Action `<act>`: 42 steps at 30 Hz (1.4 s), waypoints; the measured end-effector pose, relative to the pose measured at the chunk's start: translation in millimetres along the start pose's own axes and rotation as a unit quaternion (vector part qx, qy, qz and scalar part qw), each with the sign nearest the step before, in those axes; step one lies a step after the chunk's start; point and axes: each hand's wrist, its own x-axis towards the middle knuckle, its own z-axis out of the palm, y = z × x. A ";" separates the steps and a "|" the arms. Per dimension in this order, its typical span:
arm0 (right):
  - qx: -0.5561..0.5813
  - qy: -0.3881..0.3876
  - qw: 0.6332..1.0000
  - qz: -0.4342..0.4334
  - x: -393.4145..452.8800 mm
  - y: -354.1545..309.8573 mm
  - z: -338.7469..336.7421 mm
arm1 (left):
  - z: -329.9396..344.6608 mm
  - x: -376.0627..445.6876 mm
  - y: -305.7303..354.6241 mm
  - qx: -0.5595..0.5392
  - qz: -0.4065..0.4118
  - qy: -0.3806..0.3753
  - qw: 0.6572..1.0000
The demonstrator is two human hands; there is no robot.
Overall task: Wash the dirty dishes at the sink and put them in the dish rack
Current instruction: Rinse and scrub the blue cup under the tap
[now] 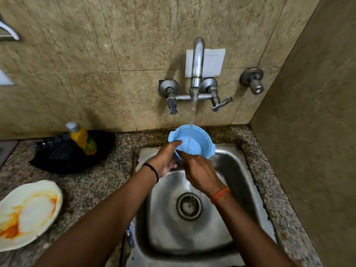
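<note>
Beige marble-tiled wall point(77, 54), speckled granite counter point(86, 182), white switch plate point(212, 62)

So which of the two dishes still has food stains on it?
The white plate on the counter left of the sink, smeared orange. The blue bowl, held under the running water, shows no stains.

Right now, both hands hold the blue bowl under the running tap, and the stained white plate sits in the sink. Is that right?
Not quite. The head view shows the stained white plate on the counter left of the sink, not in it. Both hands, left hand and right hand, do hold the blue bowl under the running tap.
</note>
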 end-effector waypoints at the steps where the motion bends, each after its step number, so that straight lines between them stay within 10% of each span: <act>1: -0.034 -0.021 0.999 -0.021 -0.6 -4.2 -2.9 | -3.7 0.3 -4.9 -0.027 0.011 0.019 0.999; 12: -0.112 -0.300 0.942 0.104 49.5 -2.2 -7.6 | -2.6 3.8 -19.4 -0.060 0.034 0.057 0.996; 19: -0.100 -0.090 0.985 -0.112 37.8 -7.8 -17.6 | -25.6 8.0 -2.2 -0.085 0.047 0.031 0.995; 25: -0.227 0.035 0.973 -0.005 39.7 -6.2 -23.8 | -21.6 9.9 5.9 -0.085 0.086 0.040 0.992; 30: -0.282 0.003 0.957 0.065 30.6 -17.1 -5.5 | -14.1 7.8 4.9 -0.055 0.111 0.030 0.992; 35: -0.059 -0.200 0.975 0.078 43.8 -21.0 -22.4 | -8.1 4.0 -6.9 -0.046 0.069 0.041 0.996; 42: -0.061 -0.110 0.991 -0.056 40.0 -9.7 -34.1 | -8.7 1.0 3.5 -0.024 0.071 0.038 0.996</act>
